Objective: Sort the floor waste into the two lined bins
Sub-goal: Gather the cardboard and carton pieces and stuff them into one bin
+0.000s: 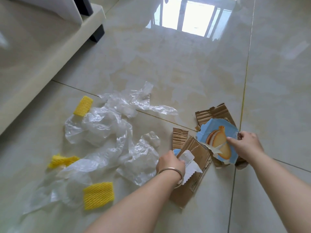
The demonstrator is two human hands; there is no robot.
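- Two hands busy: my left hand (170, 163) curls round a brown cardboard piece (193, 167); my right hand (245, 143) pinches the printed blue card (217, 142).
- Plastic film (107, 132) and yellow foam nets (98, 195) lie from nine to seven o'clock.
- I'd stack the cardboard flat and lift it together; I see no bins.

Head view, angled down, floor (185, 68) near

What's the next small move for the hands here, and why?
Probably lift both pieces clear of the floor: the left hand already grips the brown cardboard and the right hand pinches the printed blue piece. No bin is in view yet.
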